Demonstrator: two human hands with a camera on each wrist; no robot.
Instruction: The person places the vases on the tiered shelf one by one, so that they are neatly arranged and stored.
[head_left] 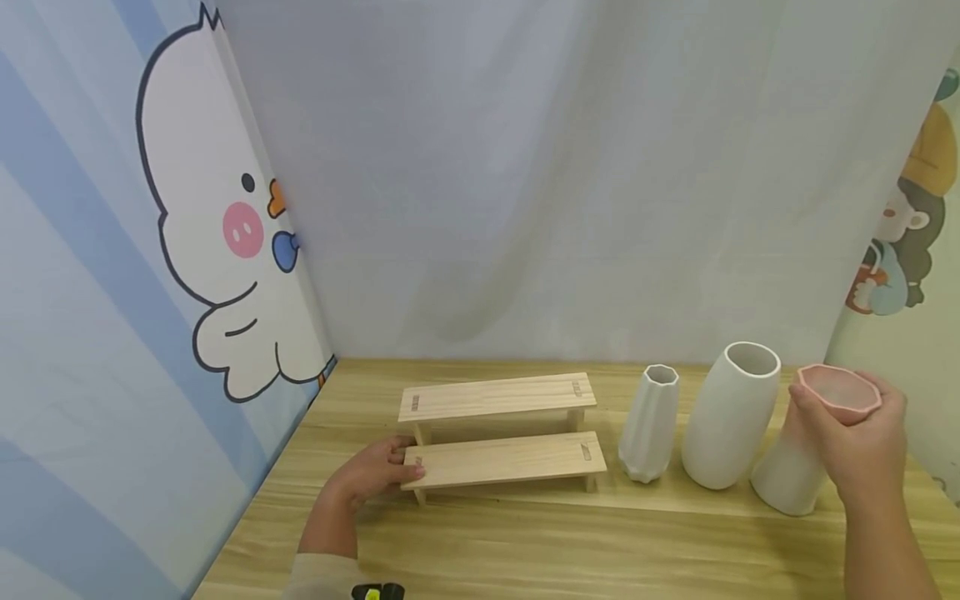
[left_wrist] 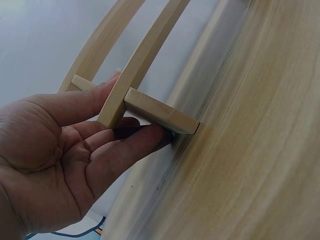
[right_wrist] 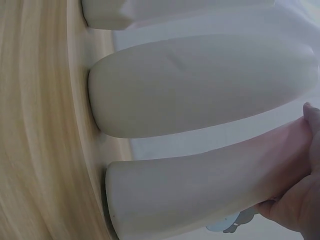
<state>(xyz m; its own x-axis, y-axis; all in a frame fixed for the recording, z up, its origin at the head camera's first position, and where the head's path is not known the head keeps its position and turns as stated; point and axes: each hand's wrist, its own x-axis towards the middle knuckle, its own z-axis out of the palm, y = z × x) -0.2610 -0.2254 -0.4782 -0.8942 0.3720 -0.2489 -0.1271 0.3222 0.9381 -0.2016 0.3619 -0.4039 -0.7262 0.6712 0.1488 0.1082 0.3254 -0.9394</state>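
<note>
My left hand (head_left: 377,469) grips the left end of the lower wooden display riser (head_left: 506,460), thumb on top of the board and fingers beneath it. In the left wrist view the fingers (left_wrist: 127,152) lie by the riser's leg (left_wrist: 162,111). Just behind stands a taller wooden riser (head_left: 497,397); whether the two are joined I cannot tell. At the right, my right hand (head_left: 862,437) is wrapped round the flared upper part of a pink-and-white vase (head_left: 795,467). The vase's base touches the table in the right wrist view.
A smooth white vase (head_left: 727,425) stands just left of the pink-and-white one. Further left is a slimmer, faceted white vase (head_left: 648,429). All are on the wood-grain table (head_left: 525,550). A grey-white curtain (head_left: 525,208) hangs behind, and a cartoon-printed blue-striped sheet (head_left: 97,292) borders the left.
</note>
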